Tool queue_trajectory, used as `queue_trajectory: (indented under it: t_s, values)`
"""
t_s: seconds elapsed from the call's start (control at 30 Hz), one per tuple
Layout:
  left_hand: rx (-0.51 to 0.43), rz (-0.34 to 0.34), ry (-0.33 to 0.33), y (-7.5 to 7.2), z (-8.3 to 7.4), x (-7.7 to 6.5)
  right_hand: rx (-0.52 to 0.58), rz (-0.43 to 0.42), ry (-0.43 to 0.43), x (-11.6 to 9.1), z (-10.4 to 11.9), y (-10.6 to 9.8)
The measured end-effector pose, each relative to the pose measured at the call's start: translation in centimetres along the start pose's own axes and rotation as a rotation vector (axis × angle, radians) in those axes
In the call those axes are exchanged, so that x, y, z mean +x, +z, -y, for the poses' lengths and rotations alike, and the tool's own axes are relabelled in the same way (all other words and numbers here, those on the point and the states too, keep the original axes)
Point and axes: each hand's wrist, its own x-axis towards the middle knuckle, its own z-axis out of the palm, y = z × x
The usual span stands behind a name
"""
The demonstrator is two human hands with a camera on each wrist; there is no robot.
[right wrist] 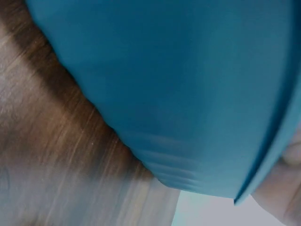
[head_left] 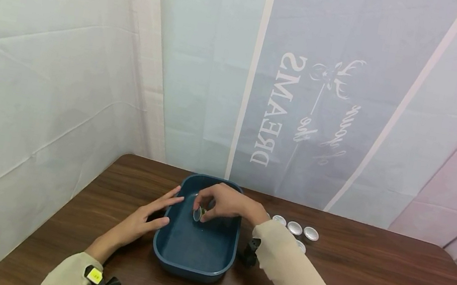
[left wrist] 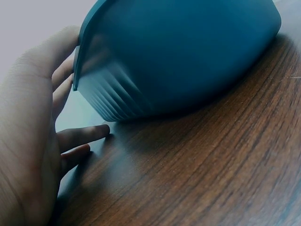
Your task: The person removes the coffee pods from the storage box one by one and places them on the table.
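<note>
A deep blue plastic basin [head_left: 194,250] with rounded corners stands on the table. Over its inside, my right hand [head_left: 220,201] pinches a small round silver-rimmed piece [head_left: 197,214] between thumb and fingers, tilted on its edge. Its kind cannot be told. My left hand [head_left: 134,225] rests at the basin's left side with fingers spread and fairly straight, fingertips right at the rim. In the left wrist view, that hand [left wrist: 33,127] is beside the basin's ribbed corner [left wrist: 117,94], two fingers lower near the table. The basin's outer wall [right wrist: 164,94] hides most of the right hand in the right wrist view.
Several round silver pieces [head_left: 294,228] lie on the dark wooden table [head_left: 368,282] to the right of the basin, partly behind the right sleeve [head_left: 292,274]. A printed cloth [head_left: 202,82] hangs behind the table, and a pale cloth [head_left: 35,105] on the left.
</note>
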Motion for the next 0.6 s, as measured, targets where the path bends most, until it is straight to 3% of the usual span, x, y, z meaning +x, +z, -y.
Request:
queue_trajectory:
  t_s: [0.33, 0.6]
  values:
    - [-0.001, -0.011, 0.007, 0.0, -0.1, -0.1, 0.14, -0.105, -0.077, -2.1, 0.3, -1.4]
    - [0.009, -0.011, 0.002, 0.0, -0.2, -0.2, 0.123, -0.243, -0.098, -5.0, -0.1, -1.8]
